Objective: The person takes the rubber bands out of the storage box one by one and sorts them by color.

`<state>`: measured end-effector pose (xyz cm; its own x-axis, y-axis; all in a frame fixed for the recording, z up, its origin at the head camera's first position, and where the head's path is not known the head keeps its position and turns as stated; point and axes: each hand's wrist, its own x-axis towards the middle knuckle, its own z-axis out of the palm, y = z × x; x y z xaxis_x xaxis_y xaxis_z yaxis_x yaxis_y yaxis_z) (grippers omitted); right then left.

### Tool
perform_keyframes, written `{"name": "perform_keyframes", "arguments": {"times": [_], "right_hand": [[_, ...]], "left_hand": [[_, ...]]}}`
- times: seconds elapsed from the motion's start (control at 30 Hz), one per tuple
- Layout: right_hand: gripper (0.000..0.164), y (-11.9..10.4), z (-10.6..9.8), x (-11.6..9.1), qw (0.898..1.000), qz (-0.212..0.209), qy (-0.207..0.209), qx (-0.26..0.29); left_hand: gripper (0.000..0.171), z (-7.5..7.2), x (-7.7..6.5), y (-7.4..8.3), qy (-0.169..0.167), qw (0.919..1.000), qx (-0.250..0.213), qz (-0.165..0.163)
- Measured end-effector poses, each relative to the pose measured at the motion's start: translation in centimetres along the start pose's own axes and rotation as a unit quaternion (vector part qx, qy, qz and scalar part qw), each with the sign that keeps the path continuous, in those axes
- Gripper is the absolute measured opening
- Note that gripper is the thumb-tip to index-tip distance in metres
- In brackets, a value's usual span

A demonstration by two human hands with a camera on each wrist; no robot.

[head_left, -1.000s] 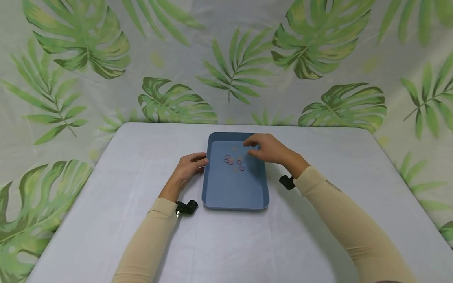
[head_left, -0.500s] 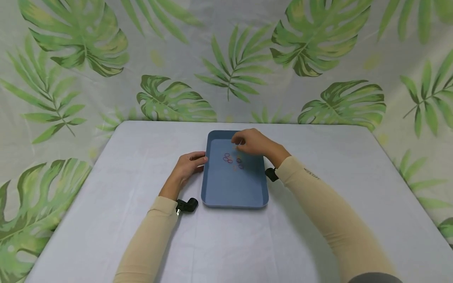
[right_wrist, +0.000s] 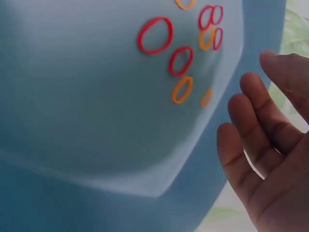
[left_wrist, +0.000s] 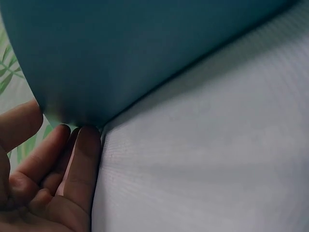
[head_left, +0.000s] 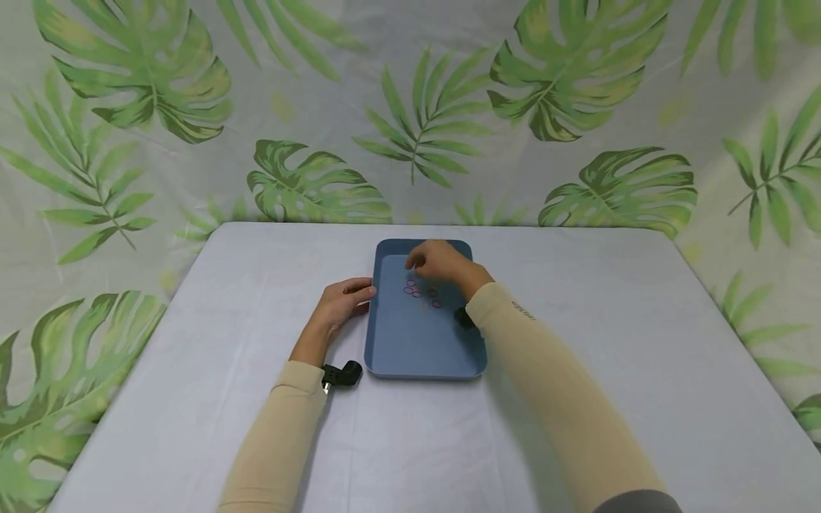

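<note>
A blue rectangular tray (head_left: 423,353) lies on the white-covered table. On its floor are several thin red rubber bands (right_wrist: 171,65) and several orange ones (right_wrist: 175,93), small loops lying flat and scattered. My left hand (head_left: 340,301) is at the tray's left side; in the left wrist view its fingertips (left_wrist: 88,137) touch the outer wall, fingers fairly straight. Over the far part of the tray hovers my right hand (head_left: 442,261), its fingers relaxed and slightly bent. In the right wrist view nothing shows between those fingers (right_wrist: 229,140).
White cloth (head_left: 282,249) covers the table around the tray. A leaf-printed curtain (head_left: 436,142) hangs behind the table's far edge. Black cameras sit on both wrists, the left one (head_left: 343,373) close to the tray's left side.
My right hand has moved left from the tray's right edge to above its far middle, over the bands. The left hand stays at the tray's left side.
</note>
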<state>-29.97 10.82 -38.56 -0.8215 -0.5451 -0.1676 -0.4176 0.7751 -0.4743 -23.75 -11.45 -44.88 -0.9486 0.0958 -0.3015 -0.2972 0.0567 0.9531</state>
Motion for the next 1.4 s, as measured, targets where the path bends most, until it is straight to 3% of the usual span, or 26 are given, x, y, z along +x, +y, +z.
{"name": "perform_keyframes", "arguments": {"times": [0.6,1.2,1.4], "right_hand": [[0.021,0.2,2.4,1.1,0.998,0.067,0.004,-0.018],[0.018,0.2,2.7,1.0,0.997,0.067,0.021,-0.033],[0.022,0.0,2.9,1.2,0.996,0.051,0.015,-0.066]], "left_hand": [[0.047,0.0,0.1,-0.3,-0.001,1.0000,0.004,0.002],[0.047,0.0,0.2,-0.1,-0.005,0.9999,0.009,-0.005],[0.047,0.0,0.2,-0.3,-0.006,0.9999,0.007,0.007]]}}
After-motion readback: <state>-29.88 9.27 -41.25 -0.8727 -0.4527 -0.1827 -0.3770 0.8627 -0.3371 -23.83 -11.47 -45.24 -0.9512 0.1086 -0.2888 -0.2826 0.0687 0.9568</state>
